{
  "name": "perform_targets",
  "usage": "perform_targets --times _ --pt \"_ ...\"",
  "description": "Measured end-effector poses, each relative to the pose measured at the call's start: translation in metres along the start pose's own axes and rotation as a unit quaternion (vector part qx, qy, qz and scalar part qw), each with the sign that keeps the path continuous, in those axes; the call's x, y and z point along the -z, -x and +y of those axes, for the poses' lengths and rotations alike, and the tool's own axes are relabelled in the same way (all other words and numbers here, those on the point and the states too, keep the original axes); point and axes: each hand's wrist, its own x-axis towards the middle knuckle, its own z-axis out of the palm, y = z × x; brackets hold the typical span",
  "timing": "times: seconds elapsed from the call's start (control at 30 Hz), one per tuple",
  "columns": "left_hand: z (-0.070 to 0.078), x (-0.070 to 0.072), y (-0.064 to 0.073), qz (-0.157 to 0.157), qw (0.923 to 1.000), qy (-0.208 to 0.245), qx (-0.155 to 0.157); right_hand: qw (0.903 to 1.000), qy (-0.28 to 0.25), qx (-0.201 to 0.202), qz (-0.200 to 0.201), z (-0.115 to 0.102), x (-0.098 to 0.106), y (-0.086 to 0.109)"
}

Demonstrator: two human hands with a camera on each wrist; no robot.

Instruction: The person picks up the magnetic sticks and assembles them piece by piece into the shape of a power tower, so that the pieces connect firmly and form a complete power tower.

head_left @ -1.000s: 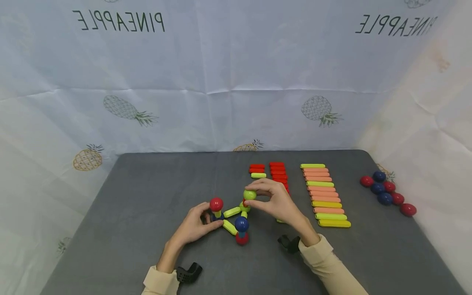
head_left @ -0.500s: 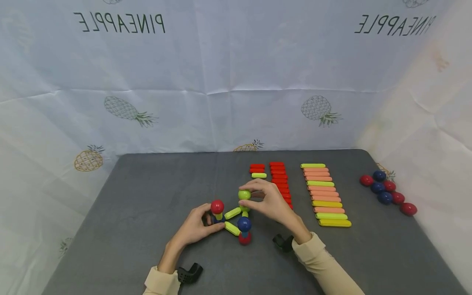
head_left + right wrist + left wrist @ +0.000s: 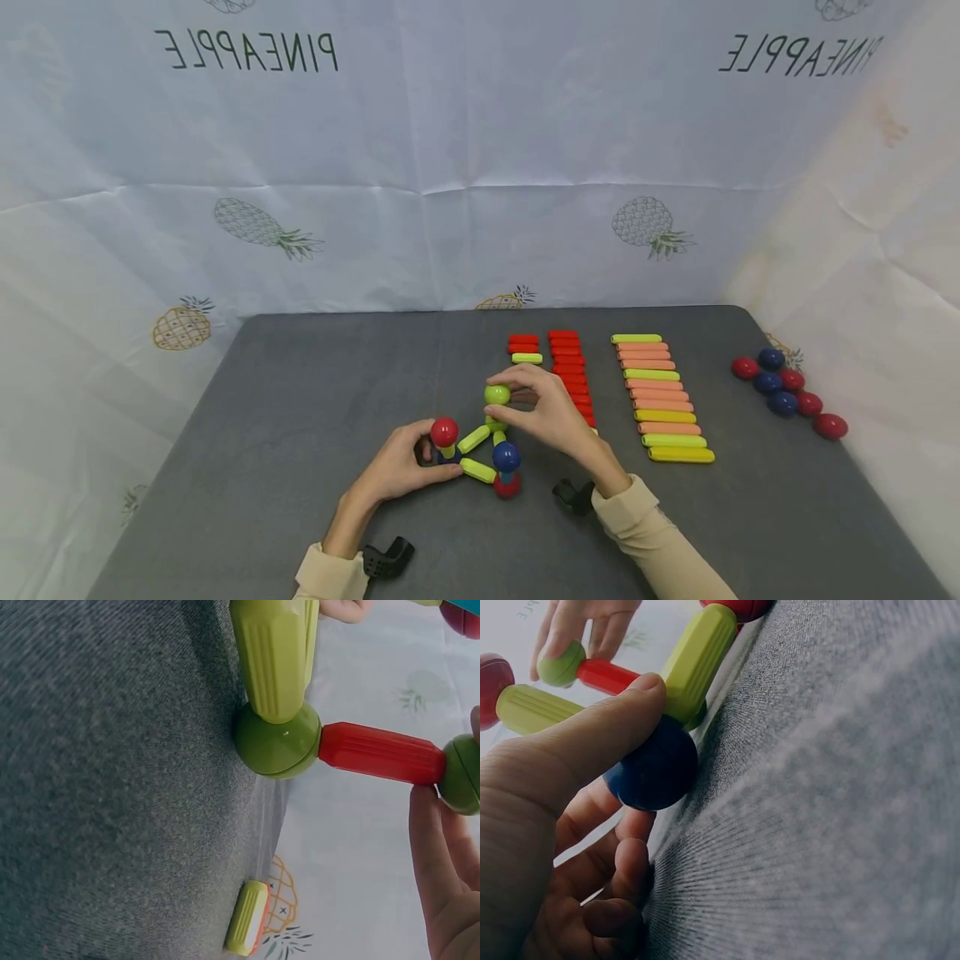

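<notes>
A triangle of yellow-green rods (image 3: 477, 471) with balls at its corners lies on the table, and each corner carries an upright rod topped by a ball. My left hand (image 3: 405, 460) pinches the lower blue ball (image 3: 656, 769) at the left corner, beneath a red ball (image 3: 444, 432). At the back corner, my right hand (image 3: 542, 408) pinches the upper green ball (image 3: 497, 394). A red rod (image 3: 382, 752) joins that ball to the lower green ball (image 3: 277, 742). Nearest me, an upper blue ball (image 3: 506, 457) stands over a lower red ball (image 3: 507, 487).
Short red rods (image 3: 570, 370) lie in a column behind my right hand, near a yellow-green rod (image 3: 527, 358). Longer orange and yellow rods (image 3: 654, 385) are lined up farther right. Several loose red and blue balls (image 3: 783, 404) rest near the right edge.
My right hand has moved slightly left with the upper green ball, now above the lower green one. The left and front corners have shifted a little right and toward me.
</notes>
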Motion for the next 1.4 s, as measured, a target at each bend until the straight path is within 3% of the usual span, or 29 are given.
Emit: perform_targets --times 0.2,0.33,0.5,0.73,0.9,1.07,1.3,1.4 --pt "0.000 0.000 0.000 0.000 1.0000 0.000 0.000 0.9999 0.010 0.009 -0.006 0.000 0.002 0.003" --pt "-0.001 0.000 -0.001 0.000 1.0000 -0.002 -0.002 0.9991 0.037 0.018 0.008 -0.002 0.017 0.011" --pt "-0.001 0.000 -0.001 0.002 1.0000 -0.004 0.001 0.9948 0.090 0.006 0.047 0.000 0.056 0.037" --pt "-0.002 0.000 0.000 0.002 1.0000 -0.001 -0.001 0.9864 0.146 0.009 0.075 0.015 0.116 0.088" --pt "-0.001 -0.001 0.000 0.005 1.0000 0.001 0.003 0.9837 0.172 -0.022 0.049 0.026 0.144 0.123" --pt "-0.001 -0.001 0.001 0.005 0.9999 0.004 0.008 0.9702 0.238 -0.047 0.006 0.040 0.154 0.146" --pt "-0.001 -0.001 0.001 0.008 0.9999 0.003 0.006 0.9553 0.291 -0.011 -0.048 0.055 0.157 0.150" --pt "-0.001 -0.002 0.000 0.009 0.9999 0.002 0.005 0.9479 0.314 -0.018 -0.053 0.056 0.154 0.148"
